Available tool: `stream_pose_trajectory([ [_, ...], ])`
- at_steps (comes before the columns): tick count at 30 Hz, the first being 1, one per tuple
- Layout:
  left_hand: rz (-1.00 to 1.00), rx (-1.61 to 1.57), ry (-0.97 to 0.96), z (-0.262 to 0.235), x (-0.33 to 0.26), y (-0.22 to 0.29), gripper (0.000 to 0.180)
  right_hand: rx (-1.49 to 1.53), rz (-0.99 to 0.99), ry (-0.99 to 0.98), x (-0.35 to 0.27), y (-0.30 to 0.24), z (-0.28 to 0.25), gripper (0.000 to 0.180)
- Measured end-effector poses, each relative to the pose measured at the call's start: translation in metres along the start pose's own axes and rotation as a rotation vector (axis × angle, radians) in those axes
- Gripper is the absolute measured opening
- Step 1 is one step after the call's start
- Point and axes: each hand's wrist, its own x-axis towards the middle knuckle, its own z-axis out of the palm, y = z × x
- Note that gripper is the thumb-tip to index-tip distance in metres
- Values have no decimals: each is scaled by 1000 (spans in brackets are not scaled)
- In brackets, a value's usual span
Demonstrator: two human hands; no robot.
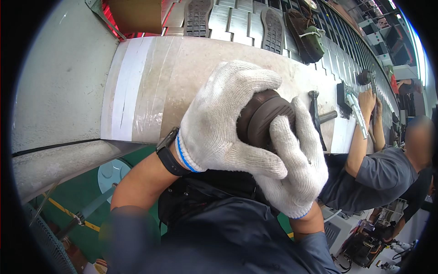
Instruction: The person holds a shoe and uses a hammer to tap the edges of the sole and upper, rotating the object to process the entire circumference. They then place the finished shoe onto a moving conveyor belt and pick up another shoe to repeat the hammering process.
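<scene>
- Single head view, looking steeply down from above the person's chest.
- Faces the worktop (150, 86) near edge, conveyor (237, 18) beyond.
- Very close; fisheye bends edges.

Two white knitted gloves (228, 118) up close, one dark brown shoe (264, 118) between them; two black ridged rubber soles (197, 18) on the conveyor, one brown moccasin (306, 34), one black hammer (315, 116).

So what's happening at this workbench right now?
A person in white knit gloves grips a dark brown rubber-soled shoe with both hands, left hand over the top and right hand wrapped around the near side, above a beige worktop. A black hammer lies just beyond. On the slatted conveyor behind sit loose soles and a brown laced shoe. A co-worker in grey works to the right.
</scene>
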Motion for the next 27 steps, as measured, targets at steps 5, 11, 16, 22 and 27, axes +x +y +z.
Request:
stream_pose_trajectory([
  [5, -10, -6, 12, 1, -1, -1, 123, 8, 22, -17, 2, -3, 0, 64],
  [11, 31, 18, 27, 1, 0, -3, 122, -13, 39, -34, 1, -4, 6, 59],
  [16, 44, 55, 27, 0, 0, -3, 123, -53, 14, -79, 8, -5, 3, 59],
  [22, 66, 54, 35, 0, 5, 0, 113, -43, 32, -78, 10, -7, 4, 62],
  [27, -12, 0, 2, 10, 17, -10, 42, -15, 95, -106, 19, -5, -3, 64],
])
